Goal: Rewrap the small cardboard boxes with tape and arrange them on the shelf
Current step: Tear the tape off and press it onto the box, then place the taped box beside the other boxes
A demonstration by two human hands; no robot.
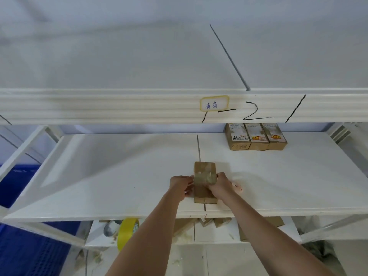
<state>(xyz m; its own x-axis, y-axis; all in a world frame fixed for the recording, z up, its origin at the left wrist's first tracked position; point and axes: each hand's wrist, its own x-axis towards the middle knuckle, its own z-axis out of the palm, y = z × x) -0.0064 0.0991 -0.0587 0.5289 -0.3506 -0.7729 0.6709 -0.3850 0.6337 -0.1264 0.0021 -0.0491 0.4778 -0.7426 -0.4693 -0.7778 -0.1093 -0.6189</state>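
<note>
A small brown cardboard box (203, 172) lies on the white shelf board (111, 176), near its front edge at the middle, with shiny clear tape over its top. My left hand (181, 186) holds the box's left side. My right hand (220, 185) grips its right side, fingers curled over the taped top. Three more small boxes (255, 137) with printed labels stand side by side at the back right of the same shelf. A yellow tape roll (126, 232) stands on edge on the lower shelf, left of my left forearm.
The upper shelf rail (119, 106) with a handwritten label crosses just above. A small pinkish object (237, 186) lies on the shelf right of my right hand. Loose cardboard pieces (211, 222) and scraps lie on the lower shelf. A blue crate (29, 246) stands at the left.
</note>
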